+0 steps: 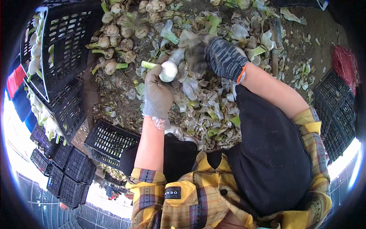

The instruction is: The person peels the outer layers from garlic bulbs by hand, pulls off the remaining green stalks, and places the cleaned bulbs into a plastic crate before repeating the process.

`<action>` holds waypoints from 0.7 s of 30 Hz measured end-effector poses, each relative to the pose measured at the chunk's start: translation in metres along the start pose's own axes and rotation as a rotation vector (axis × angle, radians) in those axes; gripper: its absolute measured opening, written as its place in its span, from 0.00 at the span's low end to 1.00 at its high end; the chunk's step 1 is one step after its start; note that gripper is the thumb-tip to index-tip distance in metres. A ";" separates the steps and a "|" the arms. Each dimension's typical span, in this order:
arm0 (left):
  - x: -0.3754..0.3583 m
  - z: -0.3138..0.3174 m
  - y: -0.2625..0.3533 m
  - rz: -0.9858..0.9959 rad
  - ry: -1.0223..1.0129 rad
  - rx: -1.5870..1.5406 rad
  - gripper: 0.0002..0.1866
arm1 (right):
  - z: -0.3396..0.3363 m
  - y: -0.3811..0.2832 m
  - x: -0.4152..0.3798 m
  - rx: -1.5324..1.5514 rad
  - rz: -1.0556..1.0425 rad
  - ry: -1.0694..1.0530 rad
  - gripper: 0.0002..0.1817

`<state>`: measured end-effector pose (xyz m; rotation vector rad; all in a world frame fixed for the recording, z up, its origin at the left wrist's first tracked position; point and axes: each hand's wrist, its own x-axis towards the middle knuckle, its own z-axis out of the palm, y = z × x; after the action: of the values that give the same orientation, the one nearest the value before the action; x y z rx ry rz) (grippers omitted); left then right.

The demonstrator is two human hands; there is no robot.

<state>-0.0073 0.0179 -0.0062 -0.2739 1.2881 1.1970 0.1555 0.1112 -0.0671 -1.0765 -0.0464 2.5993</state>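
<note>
My left hand (157, 91), in a pale work glove with a clear plastic cuff, is closed around a garlic bulb (168, 71). The bulb is white and smooth, and its cut green stem (148, 65) points left. Just to the right and farther out is my right hand (221, 55), in a dark grey striped glove with an orange edge. Motion smears its fingers, so I cannot tell what they hold. Papery garlic skins (190, 87) lie under both hands. Unpeeled garlic bulbs (126, 32) with soil on them are heaped beyond my left hand.
Black plastic crates stand at left, one crate (72, 45) with white bulbs along its side. Another crate (110, 137) is near my left knee. More crates (335, 110) sit at far right by a red mesh sack (345, 66). A wooden handle (275, 49) lies among the skins.
</note>
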 end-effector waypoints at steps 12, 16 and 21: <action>0.002 -0.004 -0.002 0.292 -0.006 0.629 0.23 | 0.016 0.023 -0.004 -0.533 -0.135 -0.181 0.24; 0.001 -0.003 -0.014 0.365 0.118 0.697 0.23 | 0.018 0.014 0.000 -1.094 -0.259 -0.054 0.19; -0.002 0.007 -0.005 0.202 0.155 0.565 0.23 | 0.020 0.011 -0.004 -0.593 -0.151 0.099 0.13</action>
<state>0.0015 0.0199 -0.0041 0.1836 1.7624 0.9387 0.1415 0.1017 -0.0517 -1.3197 -0.8842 2.4419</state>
